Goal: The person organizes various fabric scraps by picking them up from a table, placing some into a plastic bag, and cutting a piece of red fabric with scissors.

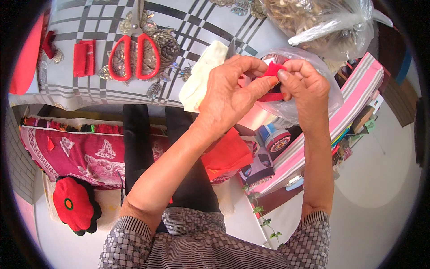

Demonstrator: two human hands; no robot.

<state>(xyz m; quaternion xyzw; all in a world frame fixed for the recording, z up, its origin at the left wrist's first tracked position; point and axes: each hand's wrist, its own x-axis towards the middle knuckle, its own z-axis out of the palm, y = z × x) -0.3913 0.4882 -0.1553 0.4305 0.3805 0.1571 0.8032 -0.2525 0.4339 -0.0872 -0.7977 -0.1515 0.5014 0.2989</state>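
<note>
Both my hands meet over a clear plastic bag (331,97) at the right end of the table. Between the thumb and fingers of my left hand (235,84) is a small piece of red fabric (273,69). My right hand (304,79) pinches the same piece from the other side with thumb and forefinger. A red strip (270,97) hangs just below the fingers. Under my left wrist lies a cream cloth (205,74). Red-handled scissors (134,57) rest on the table, left of my hands, beside a folded red fabric piece (84,58).
A checked tablecloth (100,20) covers the table. A tied plastic bag of shavings-like scraps (315,23) sits at the back right. Red fabric (228,154) lies beside my leg. A red flower-shaped cushion (72,203) is at the lower left. Shoes (277,138) stand near a striped pink shelf cover (352,87).
</note>
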